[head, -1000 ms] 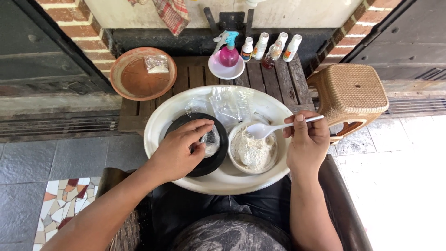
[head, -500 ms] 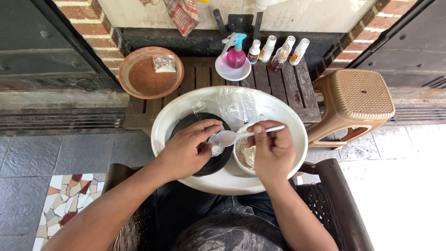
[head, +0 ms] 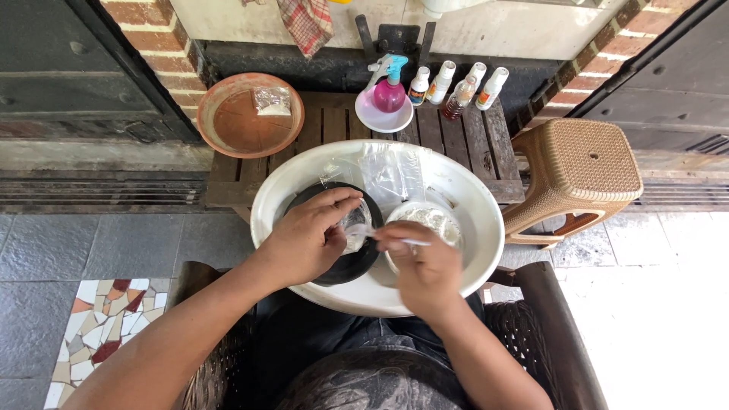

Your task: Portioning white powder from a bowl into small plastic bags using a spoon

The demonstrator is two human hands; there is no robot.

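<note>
The left hand (head: pixel 307 239) pinches a small clear plastic bag (head: pixel 354 225) between thumb and fingers, holding it over a black dish (head: pixel 345 267), while the right hand (head: pixel 421 262) grips a white spoon (head: pixel 364 231) whose tip meets the mouth of that bag. Just beside the right hand sits a small bowl of white powder (head: pixel 434 219), and dish, bowl and some loose clear bags (head: pixel 387 173) all lie in a wide white basin (head: pixel 478 205). Beyond the basin, a slatted wooden tabletop (head: pixel 471 144) carries a terracotta dish (head: pixel 247 121), a pink spray bottle (head: pixel 389 91) and a row of little bottles (head: pixel 456 83), with a woven tan stool (head: pixel 585 171) off to the right.
</note>
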